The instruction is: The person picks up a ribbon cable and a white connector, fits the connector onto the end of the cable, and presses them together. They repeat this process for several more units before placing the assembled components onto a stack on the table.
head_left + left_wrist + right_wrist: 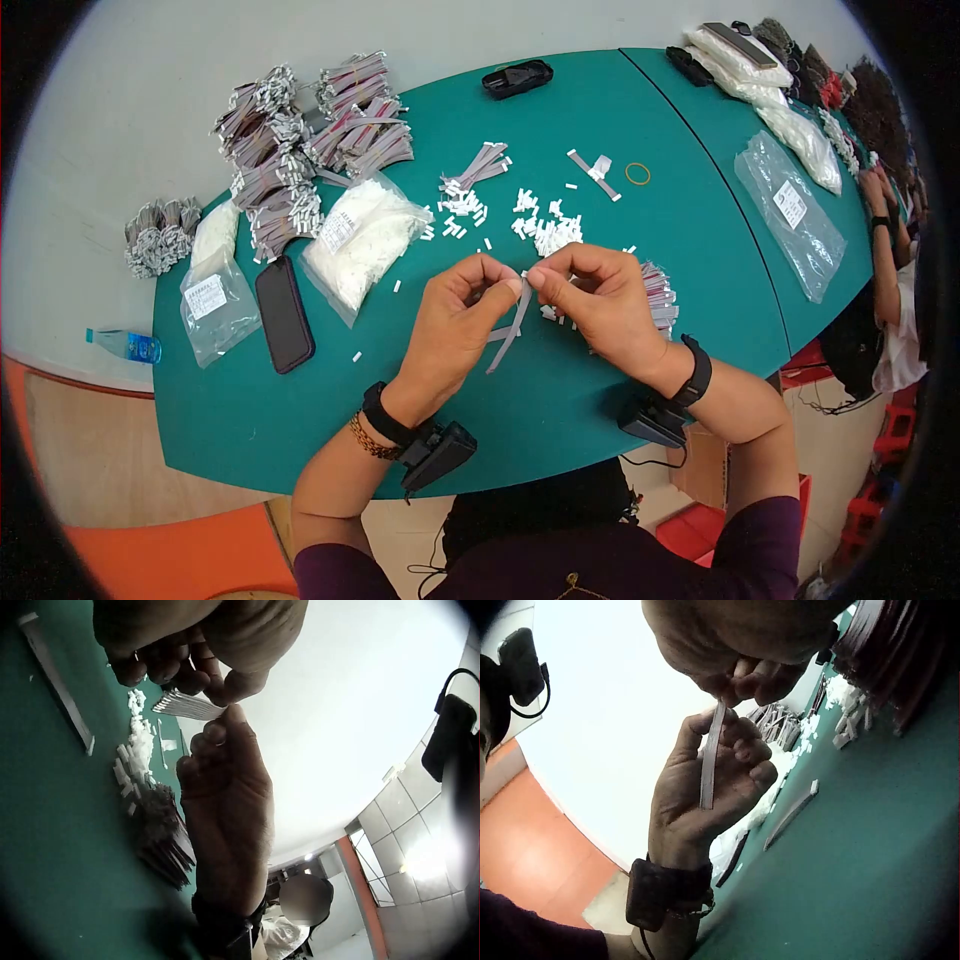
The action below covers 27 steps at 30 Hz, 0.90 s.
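Ribbon strip (511,330): head view, above bench (540,425); left hand (455,318), right hand (607,302) fingers both pinching its upper end.
Free end (174,705): left wrist view, loose; best kept untwisted.
Pinch: right wrist view, near strip's end; steadiness should help.

– How are the hands posed?
– Left hand (452,315) and right hand (607,305) are raised close together, each pinching with thumb and forefinger.
– And the arms?
– Both forearms (742,405) reach forward, elbows bent, angling inward.
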Motion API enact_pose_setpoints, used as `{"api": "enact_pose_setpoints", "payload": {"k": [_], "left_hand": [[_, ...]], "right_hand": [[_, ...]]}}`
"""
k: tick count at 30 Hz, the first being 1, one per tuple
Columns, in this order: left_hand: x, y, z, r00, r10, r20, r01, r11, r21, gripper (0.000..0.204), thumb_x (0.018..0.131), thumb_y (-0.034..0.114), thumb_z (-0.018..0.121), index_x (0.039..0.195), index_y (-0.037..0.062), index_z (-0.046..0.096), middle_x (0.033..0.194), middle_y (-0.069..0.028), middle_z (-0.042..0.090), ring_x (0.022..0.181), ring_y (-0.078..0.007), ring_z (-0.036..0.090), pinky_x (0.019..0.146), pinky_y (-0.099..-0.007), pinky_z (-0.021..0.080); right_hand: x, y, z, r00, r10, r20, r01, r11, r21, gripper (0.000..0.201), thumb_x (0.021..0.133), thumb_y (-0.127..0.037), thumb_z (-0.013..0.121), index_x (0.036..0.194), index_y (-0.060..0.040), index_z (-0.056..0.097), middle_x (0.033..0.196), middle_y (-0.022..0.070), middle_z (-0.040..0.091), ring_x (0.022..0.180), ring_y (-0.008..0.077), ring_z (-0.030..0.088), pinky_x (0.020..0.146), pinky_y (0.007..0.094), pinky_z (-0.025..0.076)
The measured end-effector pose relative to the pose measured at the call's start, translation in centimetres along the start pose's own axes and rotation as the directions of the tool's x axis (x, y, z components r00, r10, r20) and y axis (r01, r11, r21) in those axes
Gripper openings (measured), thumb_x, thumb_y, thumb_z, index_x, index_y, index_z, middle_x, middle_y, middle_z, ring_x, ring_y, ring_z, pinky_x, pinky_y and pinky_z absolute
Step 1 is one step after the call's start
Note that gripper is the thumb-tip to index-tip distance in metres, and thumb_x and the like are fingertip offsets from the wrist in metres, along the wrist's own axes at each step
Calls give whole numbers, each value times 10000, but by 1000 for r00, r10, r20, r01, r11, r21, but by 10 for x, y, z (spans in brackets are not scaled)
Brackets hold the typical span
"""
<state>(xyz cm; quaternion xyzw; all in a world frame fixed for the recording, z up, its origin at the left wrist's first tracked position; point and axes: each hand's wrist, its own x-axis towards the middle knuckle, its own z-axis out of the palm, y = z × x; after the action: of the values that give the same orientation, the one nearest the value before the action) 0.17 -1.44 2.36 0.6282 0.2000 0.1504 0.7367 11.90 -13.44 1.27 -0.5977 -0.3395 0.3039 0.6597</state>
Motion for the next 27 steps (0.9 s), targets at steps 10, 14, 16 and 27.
{"api": "enact_pose_setpoints", "payload": {"k": [10,14,16,27], "left_hand": [[-1,1,-1,1000,-2,-21,4,998,65,87,876,116,557,823,48,568,758,55,520,712,-10,439,646,-171,341],[-2,2,-1,1000,-9,-22,10,998,54,93,876,118,564,825,41,573,772,48,539,725,-17,459,661,-178,356],[-2,1,-1,1000,-7,-16,8,998,64,94,875,119,572,830,37,579,777,43,550,731,-19,469,667,-179,365],[-1,-1,-7,999,41,24,-44,990,138,133,861,150,631,867,21,599,803,20,589,749,-33,509,677,-184,396]], "right_hand": [[0,3,1,999,37,11,-37,998,42,122,827,-127,659,816,-6,661,677,-36,588,599,5,447,515,180,352],[1,4,0,1000,16,13,-16,1000,22,124,826,-130,660,809,-7,659,672,-38,585,589,1,439,504,175,343],[1,1,1,1000,18,11,-18,1000,23,122,827,-128,658,805,-7,658,670,-40,582,588,-1,437,501,173,339],[0,-2,-2,998,-50,36,51,998,-34,107,828,-98,650,798,5,645,663,-33,572,599,4,442,503,187,345]]}}
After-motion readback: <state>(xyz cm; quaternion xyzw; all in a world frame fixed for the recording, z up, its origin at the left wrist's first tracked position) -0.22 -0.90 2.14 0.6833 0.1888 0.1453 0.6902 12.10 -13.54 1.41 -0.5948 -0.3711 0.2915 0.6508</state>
